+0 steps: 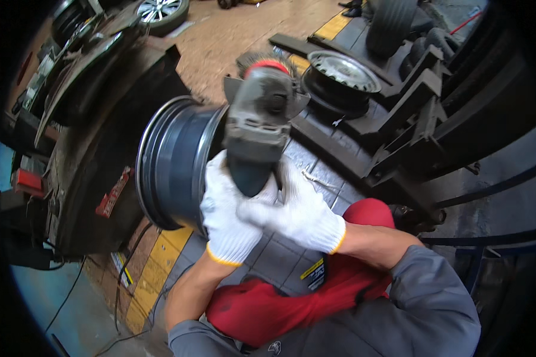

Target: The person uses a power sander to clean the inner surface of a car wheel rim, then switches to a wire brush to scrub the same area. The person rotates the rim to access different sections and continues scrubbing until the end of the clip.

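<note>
An angle grinder (259,128) with a grey head, a red ring and what looks like a wire brush at its far end is held up in front of me. My left hand (231,205), in a white knit glove with a yellow cuff, is closed round the left of its dark body. My right hand (301,208), gloved the same way, grips it from the right, its fingers overlapping the left hand. Just left of the grinder a dark wheel rim (181,154) stands on its edge. The grinder hides part of the rim's right side.
A metal machine frame (393,131) stands at right, with a silver-faced wheel rim (345,71) beside it and a tire (392,27) behind. At left is a large dark machine (113,113) with a red label. Cables (128,262) run over the floor at lower left.
</note>
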`<state>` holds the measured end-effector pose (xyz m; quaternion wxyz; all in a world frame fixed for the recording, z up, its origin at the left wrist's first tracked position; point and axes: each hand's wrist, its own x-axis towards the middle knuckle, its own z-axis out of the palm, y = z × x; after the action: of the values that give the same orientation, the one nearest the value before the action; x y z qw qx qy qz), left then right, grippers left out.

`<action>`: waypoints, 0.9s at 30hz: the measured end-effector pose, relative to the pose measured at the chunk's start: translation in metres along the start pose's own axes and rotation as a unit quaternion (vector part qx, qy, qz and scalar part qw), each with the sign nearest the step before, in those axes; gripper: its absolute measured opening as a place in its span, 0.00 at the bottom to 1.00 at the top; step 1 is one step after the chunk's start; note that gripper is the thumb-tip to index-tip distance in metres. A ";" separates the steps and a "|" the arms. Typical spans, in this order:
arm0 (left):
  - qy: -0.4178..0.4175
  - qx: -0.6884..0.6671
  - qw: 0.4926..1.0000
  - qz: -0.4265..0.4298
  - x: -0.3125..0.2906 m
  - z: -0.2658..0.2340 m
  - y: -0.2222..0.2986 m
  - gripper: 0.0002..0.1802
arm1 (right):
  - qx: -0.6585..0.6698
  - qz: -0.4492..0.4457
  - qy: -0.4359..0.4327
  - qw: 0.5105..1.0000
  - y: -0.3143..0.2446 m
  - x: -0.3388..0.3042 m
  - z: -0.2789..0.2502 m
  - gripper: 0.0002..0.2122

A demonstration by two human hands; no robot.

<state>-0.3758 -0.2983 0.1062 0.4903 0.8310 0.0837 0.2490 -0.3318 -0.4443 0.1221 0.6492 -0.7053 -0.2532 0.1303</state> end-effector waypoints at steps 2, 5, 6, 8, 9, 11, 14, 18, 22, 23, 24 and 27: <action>-0.060 0.042 0.994 0.077 0.004 0.033 -0.021 0.49 | 0.053 0.045 0.108 0.992 0.003 0.017 -0.017 0.34; -0.124 0.057 0.990 0.029 0.008 0.070 -0.012 0.51 | 0.179 0.099 0.146 0.968 0.033 0.044 -0.050 0.22; -0.088 0.040 0.995 0.030 0.008 0.082 -0.016 0.51 | 0.203 0.088 0.149 0.964 0.035 0.046 -0.055 0.21; -0.139 -0.094 0.978 -0.127 0.016 0.097 -0.012 0.49 | 0.218 0.109 0.156 0.957 0.052 0.056 -0.076 0.19; -0.164 -0.126 0.950 -0.235 0.018 0.093 -0.006 0.49 | 0.241 0.128 0.142 0.951 0.055 0.065 -0.081 0.19; -0.256 -0.319 0.876 -0.254 0.018 0.112 -0.041 0.30 | 0.265 0.135 0.124 0.947 0.059 0.078 -0.085 0.19; -0.277 -0.331 0.854 -0.289 0.025 0.141 -0.045 0.22 | 0.204 0.195 0.096 0.955 0.079 0.091 -0.108 0.20; -0.217 -0.226 0.933 -0.177 0.033 0.188 -0.059 0.21 | -0.158 0.072 0.175 0.969 0.153 0.112 -0.144 0.33; -0.222 -0.245 0.922 -0.202 0.025 0.220 -0.087 0.16 | -0.191 0.211 0.184 0.941 0.158 0.116 -0.149 0.36; -0.195 -0.238 0.934 -0.183 0.022 0.223 -0.078 0.20 | -0.195 0.222 0.179 0.938 0.156 0.114 -0.154 0.36; -0.222 -0.217 0.933 -0.183 0.020 0.225 -0.074 0.23 | -0.192 0.213 0.194 0.938 0.162 0.109 -0.158 0.35; -0.145 -0.162 0.967 -0.133 0.019 0.245 -0.120 0.30 | -0.168 0.152 0.185 0.956 0.145 0.118 -0.136 0.34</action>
<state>-0.2253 -0.4199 -0.0872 0.6542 0.7489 0.0803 0.0688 -0.1361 -0.5022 0.0139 0.5296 -0.8460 -0.0363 0.0502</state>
